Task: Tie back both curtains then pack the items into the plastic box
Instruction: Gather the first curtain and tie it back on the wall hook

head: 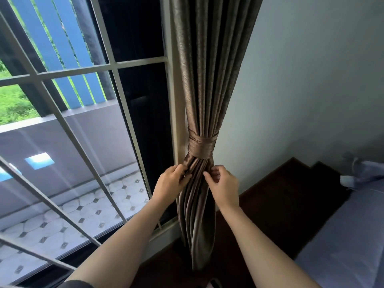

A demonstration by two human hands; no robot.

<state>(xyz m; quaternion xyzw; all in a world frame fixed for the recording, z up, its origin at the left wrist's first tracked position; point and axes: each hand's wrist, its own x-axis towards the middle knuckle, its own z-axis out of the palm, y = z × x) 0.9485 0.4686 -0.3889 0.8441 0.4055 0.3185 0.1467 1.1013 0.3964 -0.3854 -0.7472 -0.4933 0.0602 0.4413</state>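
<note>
Below tie band [201, 145] on curtain [207, 80]: your left hand [169, 185], fingers curled, pinches folds at left edge; your right hand [223, 185], fingers curled, pinches folds at right.

No writing, label, brand, number or sign can be read anywhere in the view: none on the curtain [209, 69], its tie-back [201, 144], the window frame [177, 113], the wall [301, 90] or the bed [342, 235]
</note>
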